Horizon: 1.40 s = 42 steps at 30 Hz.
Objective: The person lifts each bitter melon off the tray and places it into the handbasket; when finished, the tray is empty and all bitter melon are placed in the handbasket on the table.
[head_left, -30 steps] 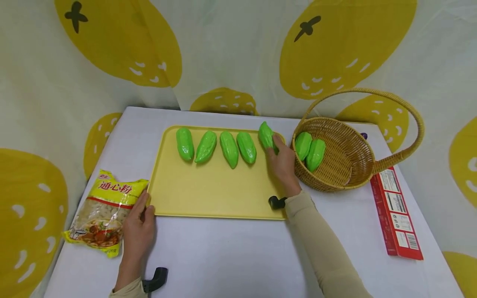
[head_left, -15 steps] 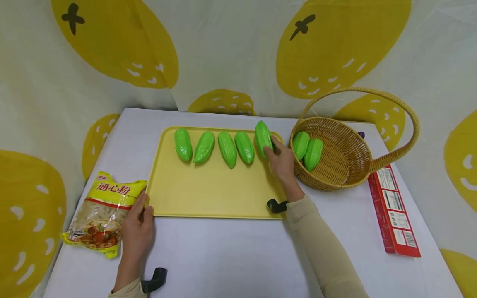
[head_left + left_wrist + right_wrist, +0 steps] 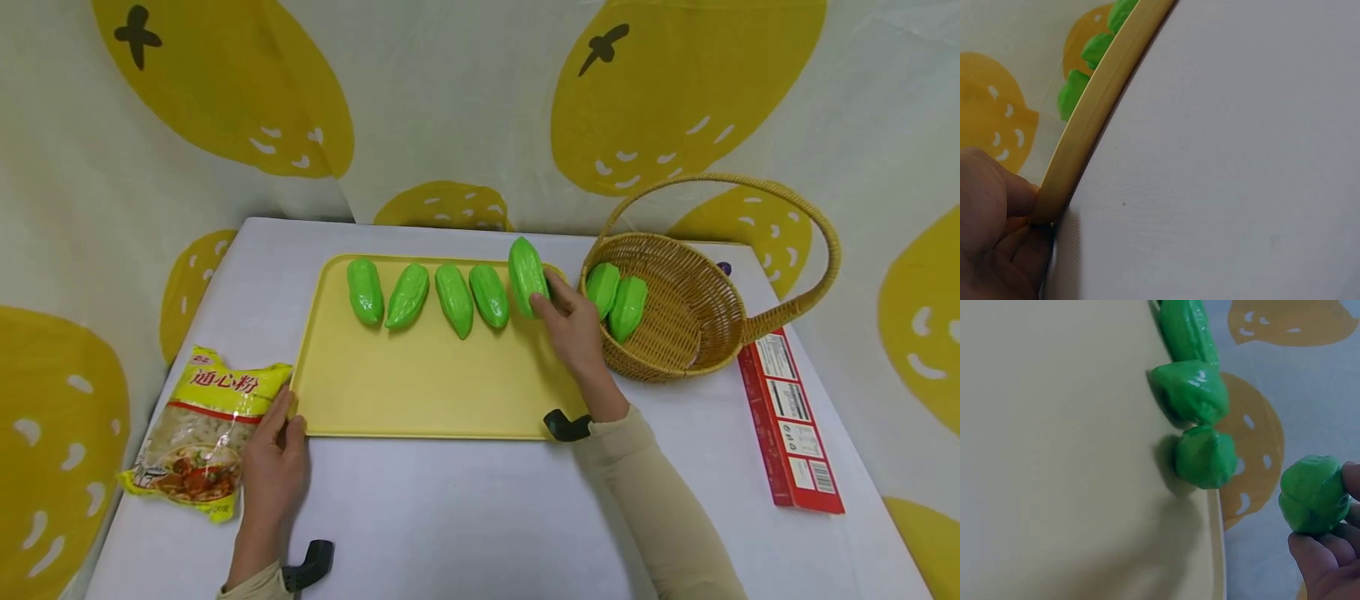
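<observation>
In the head view my right hand (image 3: 573,329) grips a shiny green ridged fruit (image 3: 527,275), long and pointed, at the tray's far right corner. The right wrist view shows this fruit (image 3: 1314,495) end-on between thumb and fingers, apart from the others. Several like it lie in a row along the far side of the yellow tray (image 3: 420,392), the nearest being a green fruit (image 3: 489,296). My left hand (image 3: 273,467) pinches the tray's near left corner; in the left wrist view the thumb and fingers lie on either side of the rim (image 3: 1088,122).
Right of the tray stands a wicker basket (image 3: 690,292) with a tall handle, holding two green fruits (image 3: 627,308). A red box (image 3: 791,425) lies on the table in front of it. Left of my left hand lies a yellow pasta bag (image 3: 198,433). A patterned cloth (image 3: 442,100) hangs behind.
The held fruit has risen a little and turned more upright, with more of it showing past my right hand. The left hand and tray have stayed in place.
</observation>
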Tool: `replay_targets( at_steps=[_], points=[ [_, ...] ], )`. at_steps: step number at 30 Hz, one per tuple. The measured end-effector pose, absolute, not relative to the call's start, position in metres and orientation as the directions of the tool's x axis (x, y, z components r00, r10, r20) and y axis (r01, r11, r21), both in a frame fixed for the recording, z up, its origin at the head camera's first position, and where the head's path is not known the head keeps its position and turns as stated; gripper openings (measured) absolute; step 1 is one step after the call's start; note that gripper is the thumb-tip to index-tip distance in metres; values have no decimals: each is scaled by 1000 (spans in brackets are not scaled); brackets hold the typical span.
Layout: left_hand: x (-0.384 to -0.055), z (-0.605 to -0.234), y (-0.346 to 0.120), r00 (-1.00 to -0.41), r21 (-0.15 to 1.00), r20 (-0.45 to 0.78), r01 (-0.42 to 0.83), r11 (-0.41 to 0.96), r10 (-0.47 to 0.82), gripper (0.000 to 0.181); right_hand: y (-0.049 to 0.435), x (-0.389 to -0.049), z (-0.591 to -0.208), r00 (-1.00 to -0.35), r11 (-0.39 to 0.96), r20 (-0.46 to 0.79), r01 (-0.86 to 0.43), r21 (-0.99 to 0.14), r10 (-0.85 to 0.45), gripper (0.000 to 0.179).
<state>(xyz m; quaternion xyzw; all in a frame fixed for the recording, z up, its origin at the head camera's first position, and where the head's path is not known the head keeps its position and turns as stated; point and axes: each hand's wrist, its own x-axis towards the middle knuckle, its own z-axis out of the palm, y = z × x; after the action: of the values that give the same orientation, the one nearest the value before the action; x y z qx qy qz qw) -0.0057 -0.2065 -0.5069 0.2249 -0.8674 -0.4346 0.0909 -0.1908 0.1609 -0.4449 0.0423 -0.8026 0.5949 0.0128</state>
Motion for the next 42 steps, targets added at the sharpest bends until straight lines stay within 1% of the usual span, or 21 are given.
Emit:
replay_targets(
  at_steps=[9, 12, 23, 29, 38, 42],
  points=[
    [-5, -506, -207, -889, 805, -1, -272, 527, -458, 48, 168, -174, -423, -993, 199, 103, -112, -974, -58, 56],
    [-5, -505, -207, -887, 804, -4, -277, 526, -462, 48, 171, -170, -419, -993, 171, 104, -113, -979, -58, 56],
    [-6, -506, -206, -877, 790, -40, -322, 522, -479, 48, 185, -161, -410, -994, 132, 104, -107, -985, -27, 53],
    [-7, -507, -207, -878, 784, -37, -321, 532, -476, 48, 198, -156, -409, -993, 146, 116, -114, -983, 5, 53],
    [-7, -509, -208, -876, 779, -32, -324, 537, -482, 48, 221, -148, -412, -995, 179, 95, -87, -980, 38, 55],
    [-6, -507, -207, -875, 782, -51, -335, 526, -481, 48, 231, -144, -411, -993, 211, 80, -60, -976, 86, 55]
  ],
)
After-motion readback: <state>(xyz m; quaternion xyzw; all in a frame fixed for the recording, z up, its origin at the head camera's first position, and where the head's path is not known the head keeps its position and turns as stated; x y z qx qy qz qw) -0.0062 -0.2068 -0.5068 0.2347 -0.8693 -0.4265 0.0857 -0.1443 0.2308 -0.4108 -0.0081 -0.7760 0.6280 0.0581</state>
